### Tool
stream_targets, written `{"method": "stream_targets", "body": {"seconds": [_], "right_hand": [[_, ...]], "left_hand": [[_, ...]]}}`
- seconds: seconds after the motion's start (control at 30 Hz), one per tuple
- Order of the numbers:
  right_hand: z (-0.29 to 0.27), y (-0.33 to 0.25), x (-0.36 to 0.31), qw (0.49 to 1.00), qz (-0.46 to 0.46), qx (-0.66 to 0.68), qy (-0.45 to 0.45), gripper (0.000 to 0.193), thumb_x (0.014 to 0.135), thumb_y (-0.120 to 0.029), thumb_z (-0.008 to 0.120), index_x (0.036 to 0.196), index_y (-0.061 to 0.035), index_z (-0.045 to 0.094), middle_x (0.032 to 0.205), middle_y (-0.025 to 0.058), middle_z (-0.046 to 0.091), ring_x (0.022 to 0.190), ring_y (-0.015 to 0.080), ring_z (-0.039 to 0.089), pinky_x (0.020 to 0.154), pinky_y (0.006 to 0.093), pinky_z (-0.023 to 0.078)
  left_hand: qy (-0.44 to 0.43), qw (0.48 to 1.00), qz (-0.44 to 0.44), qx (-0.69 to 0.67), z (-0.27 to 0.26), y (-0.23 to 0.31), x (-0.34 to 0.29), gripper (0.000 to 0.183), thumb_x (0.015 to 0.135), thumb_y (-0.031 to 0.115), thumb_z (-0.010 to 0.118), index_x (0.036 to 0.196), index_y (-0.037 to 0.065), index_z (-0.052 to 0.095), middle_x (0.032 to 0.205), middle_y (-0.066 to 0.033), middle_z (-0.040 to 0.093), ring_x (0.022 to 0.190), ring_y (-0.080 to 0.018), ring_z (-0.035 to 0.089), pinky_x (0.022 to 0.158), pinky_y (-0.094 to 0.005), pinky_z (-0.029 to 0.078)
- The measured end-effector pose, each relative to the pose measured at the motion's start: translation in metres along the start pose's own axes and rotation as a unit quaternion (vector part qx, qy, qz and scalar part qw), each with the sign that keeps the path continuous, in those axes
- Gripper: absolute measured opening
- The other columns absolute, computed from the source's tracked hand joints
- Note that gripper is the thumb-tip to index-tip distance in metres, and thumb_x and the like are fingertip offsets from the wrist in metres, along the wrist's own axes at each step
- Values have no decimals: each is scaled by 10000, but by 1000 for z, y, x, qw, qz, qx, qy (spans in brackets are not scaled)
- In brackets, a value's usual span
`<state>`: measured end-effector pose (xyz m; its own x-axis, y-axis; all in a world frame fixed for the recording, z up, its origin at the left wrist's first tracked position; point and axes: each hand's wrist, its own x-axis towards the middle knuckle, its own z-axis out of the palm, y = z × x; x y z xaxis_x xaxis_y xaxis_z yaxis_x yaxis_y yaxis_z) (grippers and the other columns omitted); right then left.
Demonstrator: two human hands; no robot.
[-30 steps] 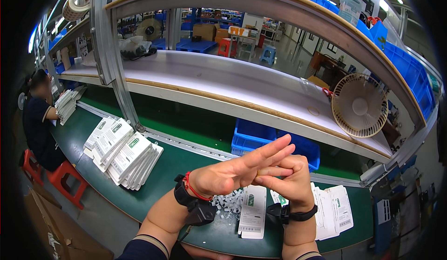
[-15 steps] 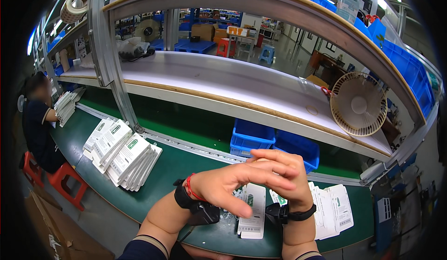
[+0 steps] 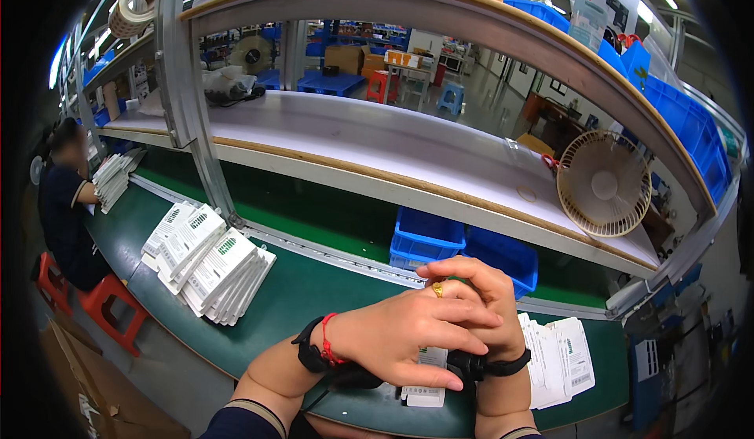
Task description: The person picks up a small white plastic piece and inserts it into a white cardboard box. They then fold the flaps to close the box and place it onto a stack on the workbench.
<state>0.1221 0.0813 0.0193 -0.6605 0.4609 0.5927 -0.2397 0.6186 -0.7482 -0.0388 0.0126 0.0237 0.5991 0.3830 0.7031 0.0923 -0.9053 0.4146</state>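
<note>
My left hand point(image 3: 412, 333) reaches in from the lower left, back upward, fingers spread and lying across my right hand point(image 3: 488, 290). A gold ring point(image 3: 438, 290) shows among the overlapping fingers. The right hand's visible fingers bend leftward with nothing seen in them; the rest are hidden. A red string bracelet point(image 3: 328, 338) and a black band point(image 3: 308, 346) circle my left wrist. Another black band point(image 3: 509, 365) with a dark module is on the right wrist. Below the hands, a white printed flat box point(image 3: 424, 396) lies on the green table point(image 3: 353, 404), mostly covered.
Stacked white flat boxes point(image 3: 216, 270) lie on the left; more white boxes point(image 3: 561, 360) lie right. Blue bins point(image 3: 428, 239) stand behind my hands. A shelf point(image 3: 353, 137) with a fan point(image 3: 603, 184) spans the back. A co-worker point(image 3: 63, 203) sits far left.
My left hand has turned from thumb side up to back up and moved down over the right hand. It covers more of the box below. The right hand's fingers are more bent.
</note>
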Motion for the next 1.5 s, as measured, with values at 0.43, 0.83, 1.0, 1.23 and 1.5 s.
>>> {"method": "stream_targets", "body": {"seconds": [0.43,0.83,1.0,1.23,1.5], "right_hand": [[3,-2,-2,995,-45,-88,17,330,684,-110,798,969,-8,666,878,82,673,746,183,624,662,286,493],[10,18,-45,989,49,-141,-16,442,679,-207,796,1045,-8,648,986,136,681,885,279,669,780,320,523],[14,50,-72,966,156,-202,-33,575,699,-245,777,1196,-17,600,1145,192,630,1085,338,593,930,400,470],[22,93,-104,909,177,-377,25,638,682,-331,804,1196,-9,606,1175,216,579,1129,383,499,985,441,406],[24,92,-110,932,182,-313,17,600,673,-335,816,1131,8,636,1068,186,601,1025,357,525,906,417,422]], "left_hand": [[-24,992,-5,-126,-7,-2,-3,365,810,227,742,1092,4,674,1287,-204,540,1130,-344,532,948,-432,433],[-31,971,-84,-222,21,-20,-36,292,831,193,717,1066,22,691,1228,-144,598,1136,-267,566,977,-392,426],[17,944,-281,-171,41,-56,-83,170,845,115,693,987,21,696,1095,-114,661,1061,-236,611,940,-348,463],[-38,904,-378,197,63,-68,-118,276,823,242,683,1015,44,700,1117,-138,640,1112,-314,549,962,-401,432],[-39,910,-378,168,66,-67,-115,220,793,153,694,988,51,698,1065,-124,625,1044,-302,544,924,-389,443]]}}
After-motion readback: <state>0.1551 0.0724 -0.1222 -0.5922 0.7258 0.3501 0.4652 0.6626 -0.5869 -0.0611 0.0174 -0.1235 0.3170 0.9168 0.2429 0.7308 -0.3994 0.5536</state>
